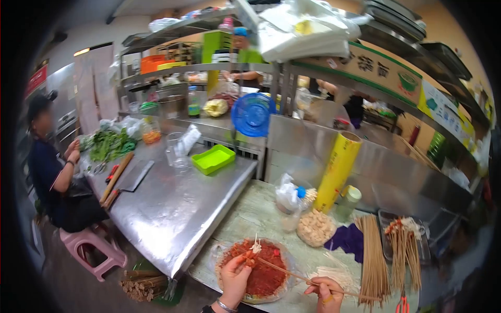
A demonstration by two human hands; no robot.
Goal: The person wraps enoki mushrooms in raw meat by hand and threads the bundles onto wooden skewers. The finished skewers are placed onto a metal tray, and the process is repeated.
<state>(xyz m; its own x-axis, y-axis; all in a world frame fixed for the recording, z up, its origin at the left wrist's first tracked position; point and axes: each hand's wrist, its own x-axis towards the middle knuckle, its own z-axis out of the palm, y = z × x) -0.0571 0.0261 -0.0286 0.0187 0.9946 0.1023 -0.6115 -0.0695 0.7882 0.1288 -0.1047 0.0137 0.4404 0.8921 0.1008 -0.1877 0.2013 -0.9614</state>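
My left hand point(235, 279) pinches a small piece of red marinated meat point(251, 257) with pale enoki mushrooms point(256, 244) sticking up from it. A bamboo skewer point(292, 274) runs from this piece to my right hand point(325, 292), whose fingers are closed around the stick. Under my left hand lies a plastic-lined round container of red marinated meat point(269, 279). Loose enoki strands point(336, 271) lie beside my right hand. Farther right are a thick bundle of bare skewers point(372, 255) and a tray point(425, 250) of loaded skewers point(405, 245).
Orange-handled scissors point(402, 303) lie at the front edge. Behind stand a bag of pale pieces point(316, 228), a yellow roll point(338, 169) and a jar point(347, 204). A cleaver point(136, 175) and a green tray point(213, 159) rest on the steel table point(177, 214); a co-worker point(52, 167) sits left.
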